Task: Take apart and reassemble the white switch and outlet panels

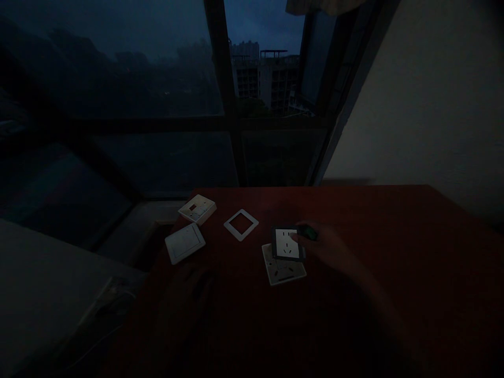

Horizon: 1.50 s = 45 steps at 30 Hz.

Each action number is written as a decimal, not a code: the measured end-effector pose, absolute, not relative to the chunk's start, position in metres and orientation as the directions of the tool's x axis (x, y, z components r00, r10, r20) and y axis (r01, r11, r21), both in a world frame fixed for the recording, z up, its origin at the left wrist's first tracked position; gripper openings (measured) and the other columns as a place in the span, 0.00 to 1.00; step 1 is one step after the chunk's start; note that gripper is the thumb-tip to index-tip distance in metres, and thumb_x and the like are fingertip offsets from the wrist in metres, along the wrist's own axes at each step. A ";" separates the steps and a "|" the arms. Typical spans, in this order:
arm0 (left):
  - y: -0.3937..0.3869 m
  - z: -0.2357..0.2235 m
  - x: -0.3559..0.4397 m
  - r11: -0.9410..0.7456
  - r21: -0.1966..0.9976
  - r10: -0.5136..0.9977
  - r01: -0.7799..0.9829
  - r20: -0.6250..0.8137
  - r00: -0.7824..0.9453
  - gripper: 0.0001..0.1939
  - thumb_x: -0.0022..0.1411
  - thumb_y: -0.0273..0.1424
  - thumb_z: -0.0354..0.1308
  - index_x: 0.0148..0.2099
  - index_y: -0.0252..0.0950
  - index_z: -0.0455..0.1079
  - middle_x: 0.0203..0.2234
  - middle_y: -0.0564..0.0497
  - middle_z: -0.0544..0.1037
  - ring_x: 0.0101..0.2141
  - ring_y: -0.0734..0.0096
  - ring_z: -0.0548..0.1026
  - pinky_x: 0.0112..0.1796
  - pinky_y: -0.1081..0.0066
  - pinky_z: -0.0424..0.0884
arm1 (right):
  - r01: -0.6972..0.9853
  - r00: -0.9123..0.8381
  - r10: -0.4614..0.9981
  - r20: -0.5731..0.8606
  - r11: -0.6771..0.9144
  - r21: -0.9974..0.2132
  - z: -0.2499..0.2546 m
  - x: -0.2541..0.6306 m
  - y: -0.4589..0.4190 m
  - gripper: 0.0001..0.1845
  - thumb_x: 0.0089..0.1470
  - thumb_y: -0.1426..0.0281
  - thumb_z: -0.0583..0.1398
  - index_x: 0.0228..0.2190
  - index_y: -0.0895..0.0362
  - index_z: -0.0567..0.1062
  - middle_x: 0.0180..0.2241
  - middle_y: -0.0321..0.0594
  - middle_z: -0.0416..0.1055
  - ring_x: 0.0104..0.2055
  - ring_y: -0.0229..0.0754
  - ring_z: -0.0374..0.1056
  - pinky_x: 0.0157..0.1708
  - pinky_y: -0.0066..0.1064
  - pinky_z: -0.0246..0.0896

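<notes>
My right hand (328, 244) grips a wall socket (287, 242) with a white slotted face and a dark frame, my thumb on the face's right edge. A small dark green thing (309, 232) shows by my fingers; its kind is unclear. Partly covered by the socket is a pale square socket piece (287, 274) below it on the table. My left hand (192, 286) rests on the tabletop in deep shadow, its fingers loosely apart, just below a white rectangular plate (185, 243). A white square frame (228, 226) lies between the hands, farther back.
The reddish-brown table (378, 220) stands against a large window (157, 79). A white box-shaped socket piece (199, 208) sits at its back left corner. A pale wall (425, 105) rises at the right. Beyond the left edge, a cable (96, 344) hangs low. The light is very dim.
</notes>
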<state>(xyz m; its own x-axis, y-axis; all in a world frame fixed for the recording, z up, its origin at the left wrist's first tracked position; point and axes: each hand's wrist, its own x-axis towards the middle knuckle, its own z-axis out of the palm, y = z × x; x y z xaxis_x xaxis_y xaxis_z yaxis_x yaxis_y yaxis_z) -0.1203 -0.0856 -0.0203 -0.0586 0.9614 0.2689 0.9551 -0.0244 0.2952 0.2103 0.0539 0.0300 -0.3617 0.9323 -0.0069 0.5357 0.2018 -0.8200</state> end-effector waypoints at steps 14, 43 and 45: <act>-0.046 0.017 -0.040 -0.206 0.447 0.958 0.871 0.272 0.087 0.33 0.58 0.36 0.61 0.63 0.46 0.53 0.60 0.45 0.58 0.58 0.52 0.60 0.54 0.52 0.65 | 0.357 -0.455 0.889 -0.048 0.133 -0.925 0.042 0.203 0.048 0.14 0.52 0.60 0.60 0.39 0.54 0.74 0.36 0.38 0.75 0.37 0.42 0.71 0.35 0.31 0.64; -0.015 -0.007 -0.043 -0.185 0.461 0.979 0.868 0.164 0.121 0.38 0.51 0.34 0.65 0.63 0.42 0.55 0.58 0.43 0.63 0.57 0.51 0.62 0.55 0.52 0.62 | 0.757 -0.423 0.903 -0.070 0.310 -0.576 0.011 0.214 0.053 0.14 0.47 0.75 0.56 0.37 0.56 0.77 0.38 0.44 0.77 0.40 0.45 0.72 0.38 0.30 0.61; -0.017 -0.006 -0.043 -0.206 0.465 0.978 0.861 0.134 0.161 0.40 0.51 0.34 0.65 0.64 0.42 0.54 0.59 0.43 0.62 0.57 0.51 0.63 0.55 0.52 0.62 | 0.785 -0.376 0.924 -0.073 0.276 -0.555 0.013 0.224 0.056 0.13 0.46 0.75 0.56 0.34 0.57 0.77 0.35 0.45 0.77 0.36 0.45 0.72 0.34 0.30 0.60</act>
<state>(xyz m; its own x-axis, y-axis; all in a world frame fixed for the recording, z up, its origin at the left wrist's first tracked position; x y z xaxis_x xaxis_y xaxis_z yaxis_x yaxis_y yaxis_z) -0.0426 -0.0170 -0.0055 0.1608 0.9778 0.1344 0.8613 -0.2055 0.4647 0.2238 0.0559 0.0135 -0.3761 0.9237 -0.0732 0.7851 0.2758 -0.5546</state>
